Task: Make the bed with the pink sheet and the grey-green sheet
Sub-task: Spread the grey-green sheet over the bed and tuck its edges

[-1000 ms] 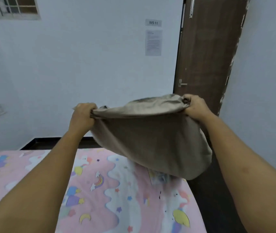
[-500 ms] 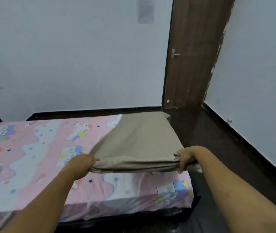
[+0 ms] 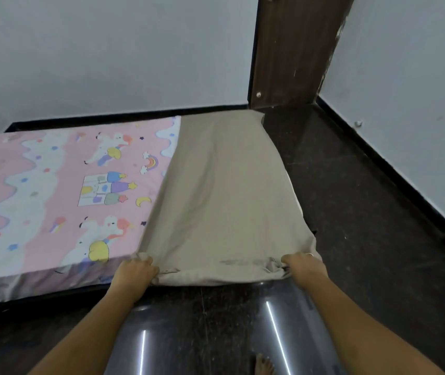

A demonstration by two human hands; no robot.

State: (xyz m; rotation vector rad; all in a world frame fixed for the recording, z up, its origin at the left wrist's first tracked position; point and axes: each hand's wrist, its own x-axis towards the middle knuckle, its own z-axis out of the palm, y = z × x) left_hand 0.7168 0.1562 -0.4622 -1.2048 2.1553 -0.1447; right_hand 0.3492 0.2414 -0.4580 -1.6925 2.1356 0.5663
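Observation:
The pink sheet [image 3: 53, 190], printed with unicorns and castles, covers the mattress on the left. A folded grey-green sheet [image 3: 226, 190] lies flat across the right end of the bed, from the far wall to the near edge. My left hand [image 3: 134, 270] grips its near left corner at the mattress edge. My right hand [image 3: 301, 266] grips its near right corner, where the cloth bunches and hangs slightly over the bed's side.
A dark shiny floor [image 3: 365, 212] runs along the right side and front of the bed. A brown door [image 3: 291, 50] stands beyond the bed's far right corner. White walls close in behind and at right. A bare foot [image 3: 263, 365] shows at the bottom.
Both hands swung the grey-green sheet down from chest height onto the bed's right end and pulled its near edge to the mattress's front edge. The camera tilted downward.

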